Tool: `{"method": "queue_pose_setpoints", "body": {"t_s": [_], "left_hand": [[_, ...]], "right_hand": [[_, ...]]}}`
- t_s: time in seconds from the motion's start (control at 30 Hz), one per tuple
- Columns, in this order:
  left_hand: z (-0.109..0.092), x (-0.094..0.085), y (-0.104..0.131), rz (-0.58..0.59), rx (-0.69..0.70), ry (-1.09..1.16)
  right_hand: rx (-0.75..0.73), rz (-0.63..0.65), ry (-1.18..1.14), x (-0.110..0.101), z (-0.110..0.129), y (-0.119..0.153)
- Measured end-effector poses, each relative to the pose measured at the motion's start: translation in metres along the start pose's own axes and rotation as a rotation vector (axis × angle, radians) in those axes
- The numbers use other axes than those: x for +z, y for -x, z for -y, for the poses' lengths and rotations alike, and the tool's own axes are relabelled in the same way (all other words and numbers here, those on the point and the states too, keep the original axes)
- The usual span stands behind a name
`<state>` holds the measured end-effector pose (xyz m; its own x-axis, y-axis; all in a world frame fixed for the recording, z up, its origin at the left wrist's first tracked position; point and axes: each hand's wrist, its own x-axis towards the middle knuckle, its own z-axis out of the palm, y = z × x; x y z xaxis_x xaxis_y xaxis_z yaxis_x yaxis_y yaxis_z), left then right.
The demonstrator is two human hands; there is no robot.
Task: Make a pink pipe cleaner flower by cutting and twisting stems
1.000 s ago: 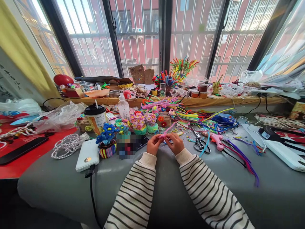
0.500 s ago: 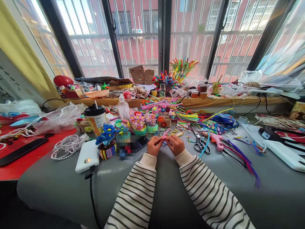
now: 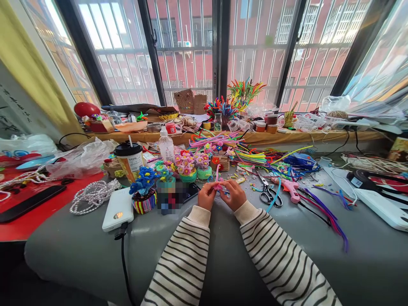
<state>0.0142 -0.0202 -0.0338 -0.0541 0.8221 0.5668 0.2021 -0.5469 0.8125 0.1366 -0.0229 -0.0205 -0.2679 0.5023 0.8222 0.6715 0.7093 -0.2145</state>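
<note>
A pink pipe cleaner is pinched between my two hands, bent into a small shape with one end pointing up and away. My left hand closes its fingertips on the left side of it. From the other side my right hand grips it, fingers curled and almost meeting the left ones. The fingers partly hide the bent part. Just beyond my hands stands a small wooden crate with pipe-cleaner flowers. Pots of pink flowers and blue flowers are to the left.
Scissors and a pink glue gun lie to the right, with purple pipe cleaners. On the left are a white power bank, a lidded cup, a clear bottle and bead strings. Bundled pipe cleaners lie behind.
The pink pipe cleaner's free end has swung from leaning right to nearly upright. My fingers have shifted slightly around it, and the camera view has moved a little.
</note>
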Motion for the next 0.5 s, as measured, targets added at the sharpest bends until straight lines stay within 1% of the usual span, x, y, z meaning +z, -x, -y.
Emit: {"method": "queue_pose_setpoints", "body": {"t_s": [0.07,0.13,0.23,0.3,0.37,0.5], "left_hand": [[-0.0002,-0.001,0.0001,-0.017,0.065,-0.117],[0.0,-0.0006,0.0003,-0.026,0.102,-0.209],[-0.0001,0.0015,0.0007,-0.031,0.104,-0.273],[-0.0009,0.0029,0.001,-0.034,0.056,-0.214],[-0.0018,0.0036,0.001,-0.045,-0.033,-0.081],[-0.0023,0.0036,0.0001,0.027,-0.18,0.189]], "right_hand": [[-0.049,0.022,0.062,0.0002,0.0001,0.0004],[-0.079,0.057,0.096,0.0011,0.0003,0.0006],[-0.055,0.058,0.089,0.0035,-0.0006,0.0007],[0.006,0.015,0.039,0.0047,-0.0022,0.001],[0.087,-0.008,-0.047,0.005,-0.0038,0.0012],[0.21,0.028,-0.201,0.0039,-0.0053,0.0009]]}}
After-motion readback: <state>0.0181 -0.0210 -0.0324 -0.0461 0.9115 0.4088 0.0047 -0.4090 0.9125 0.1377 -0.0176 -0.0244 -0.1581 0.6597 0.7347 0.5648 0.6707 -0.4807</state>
